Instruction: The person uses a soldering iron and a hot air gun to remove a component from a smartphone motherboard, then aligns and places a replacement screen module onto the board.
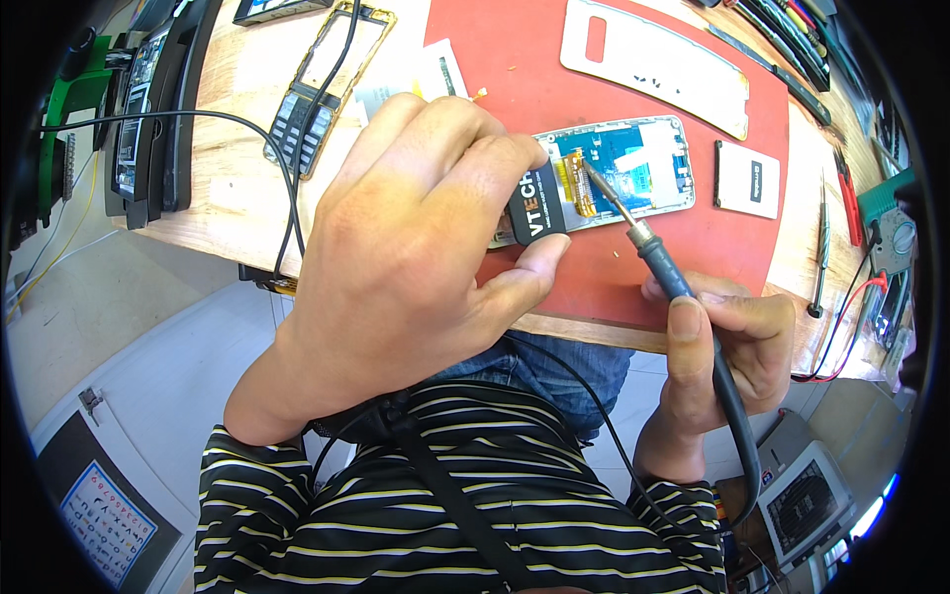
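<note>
My left hand [416, 228] grips a small black flat panel [537, 208] by its edges, between thumb and fingers. The panel lies over the left end of an opened phone [648, 193], whose blue circuit board is exposed. A yellow-orange ribbon cable [575, 186] runs beside the panel onto the board. In my right hand [737, 342] is a soldering iron [665, 269], held like a pen. Its tip points up and left and is at the ribbon cable's right edge; whether it touches I cannot tell. My left hand hides the phone's far left end.
Beneath the phone is a red mat [614, 282] on a wooden bench. A white back cover [658, 64] lies behind, a white battery [746, 179] to the right. Pliers [847, 198] and a multimeter [896, 238] stand at far right. A black cable [287, 168] crosses a keypad phone frame [315, 114].
</note>
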Action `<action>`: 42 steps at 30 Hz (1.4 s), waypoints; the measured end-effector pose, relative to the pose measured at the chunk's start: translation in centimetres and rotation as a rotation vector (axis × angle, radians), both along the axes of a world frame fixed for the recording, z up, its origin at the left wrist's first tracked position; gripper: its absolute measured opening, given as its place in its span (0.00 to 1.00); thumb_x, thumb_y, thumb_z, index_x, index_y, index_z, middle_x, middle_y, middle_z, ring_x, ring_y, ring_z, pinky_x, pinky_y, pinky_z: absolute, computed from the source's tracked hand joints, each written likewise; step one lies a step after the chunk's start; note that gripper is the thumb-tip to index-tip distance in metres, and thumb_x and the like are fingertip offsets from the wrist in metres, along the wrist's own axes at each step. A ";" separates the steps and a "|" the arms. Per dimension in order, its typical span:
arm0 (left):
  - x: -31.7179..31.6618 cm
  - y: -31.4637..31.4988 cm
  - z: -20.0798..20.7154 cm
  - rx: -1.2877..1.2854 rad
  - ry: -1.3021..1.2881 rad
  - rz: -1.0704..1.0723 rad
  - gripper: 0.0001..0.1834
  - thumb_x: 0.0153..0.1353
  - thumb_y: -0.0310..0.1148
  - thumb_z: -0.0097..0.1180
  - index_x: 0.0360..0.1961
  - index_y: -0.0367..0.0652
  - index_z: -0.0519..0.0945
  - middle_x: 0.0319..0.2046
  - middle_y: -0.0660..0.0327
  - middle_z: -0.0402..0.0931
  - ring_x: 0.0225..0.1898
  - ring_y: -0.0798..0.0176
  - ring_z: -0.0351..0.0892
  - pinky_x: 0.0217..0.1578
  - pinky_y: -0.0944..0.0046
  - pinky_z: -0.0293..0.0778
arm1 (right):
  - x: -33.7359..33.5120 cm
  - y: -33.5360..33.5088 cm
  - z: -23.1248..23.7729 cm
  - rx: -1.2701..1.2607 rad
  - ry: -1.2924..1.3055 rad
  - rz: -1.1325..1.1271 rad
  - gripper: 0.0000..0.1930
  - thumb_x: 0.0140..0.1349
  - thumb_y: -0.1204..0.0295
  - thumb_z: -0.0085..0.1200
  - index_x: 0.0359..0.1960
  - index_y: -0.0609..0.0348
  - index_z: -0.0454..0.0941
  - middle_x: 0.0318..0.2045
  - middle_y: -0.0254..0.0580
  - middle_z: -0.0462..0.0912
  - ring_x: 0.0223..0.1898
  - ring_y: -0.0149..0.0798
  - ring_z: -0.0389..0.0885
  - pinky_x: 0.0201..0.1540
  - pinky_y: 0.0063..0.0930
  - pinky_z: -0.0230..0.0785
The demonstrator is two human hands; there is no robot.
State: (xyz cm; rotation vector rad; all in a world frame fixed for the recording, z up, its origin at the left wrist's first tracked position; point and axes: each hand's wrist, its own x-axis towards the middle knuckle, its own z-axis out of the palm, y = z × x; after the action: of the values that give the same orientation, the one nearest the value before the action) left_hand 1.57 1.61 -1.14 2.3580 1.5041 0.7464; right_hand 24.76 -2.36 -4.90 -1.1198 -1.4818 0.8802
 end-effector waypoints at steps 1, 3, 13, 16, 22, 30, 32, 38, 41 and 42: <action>-0.1 0.0 0.0 0.002 0.007 -0.002 0.27 0.39 0.25 0.78 0.44 0.38 0.84 0.39 0.54 0.80 0.40 0.52 0.80 0.41 0.58 0.77 | 0.0 0.0 0.0 0.000 0.001 -0.002 0.16 0.59 0.85 0.68 0.41 0.64 0.72 0.35 0.59 0.86 0.33 0.33 0.86 0.35 0.25 0.78; -0.1 -0.1 -0.1 0.003 0.010 -0.004 0.27 0.39 0.25 0.78 0.44 0.38 0.84 0.38 0.54 0.80 0.40 0.52 0.80 0.40 0.58 0.76 | 0.0 0.0 0.0 -0.010 0.002 -0.016 0.16 0.58 0.85 0.68 0.41 0.64 0.72 0.34 0.58 0.86 0.32 0.33 0.86 0.33 0.24 0.78; -0.8 -0.4 0.6 0.040 0.090 -0.027 0.26 0.38 0.28 0.78 0.43 0.39 0.85 0.38 0.55 0.81 0.39 0.50 0.79 0.40 0.57 0.76 | 0.1 -0.1 0.0 0.031 -0.035 -0.023 0.15 0.56 0.86 0.67 0.38 0.65 0.71 0.32 0.57 0.86 0.32 0.36 0.87 0.34 0.26 0.80; -1.7 -0.4 1.3 0.095 0.154 -0.006 0.26 0.38 0.26 0.78 0.43 0.39 0.85 0.38 0.56 0.83 0.39 0.53 0.79 0.40 0.58 0.76 | 0.1 -0.2 0.0 0.009 -0.022 -0.024 0.16 0.57 0.85 0.68 0.39 0.64 0.71 0.33 0.59 0.86 0.33 0.37 0.87 0.36 0.27 0.80; -1.9 3.8 2.3 0.288 0.179 0.123 0.23 0.44 0.28 0.77 0.45 0.44 0.85 0.37 0.64 0.85 0.37 0.64 0.78 0.38 0.65 0.73 | 0.1 -0.2 0.0 -0.014 0.038 -0.025 0.15 0.59 0.84 0.67 0.40 0.64 0.71 0.35 0.59 0.86 0.36 0.38 0.87 0.40 0.28 0.80; -3.8 8.2 -1.0 0.150 0.112 0.067 0.13 0.53 0.30 0.70 0.38 0.38 0.81 0.35 0.51 0.83 0.41 0.47 0.83 0.43 0.53 0.77 | -0.1 -0.1 -0.1 -0.007 0.106 -0.036 0.14 0.61 0.86 0.65 0.41 0.66 0.70 0.36 0.61 0.86 0.38 0.40 0.88 0.43 0.31 0.83; -4.0 7.8 -1.1 0.159 0.110 0.036 0.12 0.53 0.29 0.69 0.38 0.38 0.81 0.37 0.50 0.83 0.42 0.45 0.83 0.44 0.52 0.77 | -0.1 0.0 -0.2 -0.011 0.125 -0.035 0.14 0.61 0.86 0.64 0.41 0.66 0.69 0.35 0.62 0.86 0.37 0.41 0.89 0.43 0.32 0.84; -1.9 2.8 0.1 0.252 0.167 0.040 0.16 0.50 0.25 0.70 0.43 0.46 0.88 0.51 0.58 0.84 0.52 0.53 0.78 0.55 0.57 0.73 | 0.0 0.0 -0.3 0.004 0.149 -0.046 0.13 0.62 0.85 0.63 0.41 0.65 0.69 0.34 0.62 0.86 0.36 0.41 0.89 0.42 0.34 0.84; -1.0 0.0 -0.8 0.219 0.081 -0.040 0.19 0.48 0.27 0.70 0.44 0.48 0.90 0.56 0.53 0.82 0.56 0.47 0.74 0.59 0.53 0.70 | -0.2 0.0 -0.3 0.009 0.144 -0.065 0.13 0.62 0.86 0.62 0.40 0.66 0.69 0.33 0.61 0.86 0.35 0.42 0.88 0.42 0.35 0.84; -0.8 -0.3 -1.2 0.231 0.067 -0.042 0.19 0.47 0.28 0.70 0.44 0.49 0.91 0.57 0.53 0.82 0.56 0.47 0.74 0.59 0.53 0.70 | -0.2 0.0 -0.3 0.008 0.151 -0.069 0.12 0.62 0.86 0.62 0.40 0.66 0.69 0.33 0.61 0.86 0.35 0.42 0.88 0.43 0.35 0.84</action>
State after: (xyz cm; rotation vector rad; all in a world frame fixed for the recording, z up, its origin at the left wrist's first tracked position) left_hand 0.77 1.32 -2.39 2.5971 1.4593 0.8825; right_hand 24.58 -2.38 -5.22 -1.0686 -1.3145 0.8903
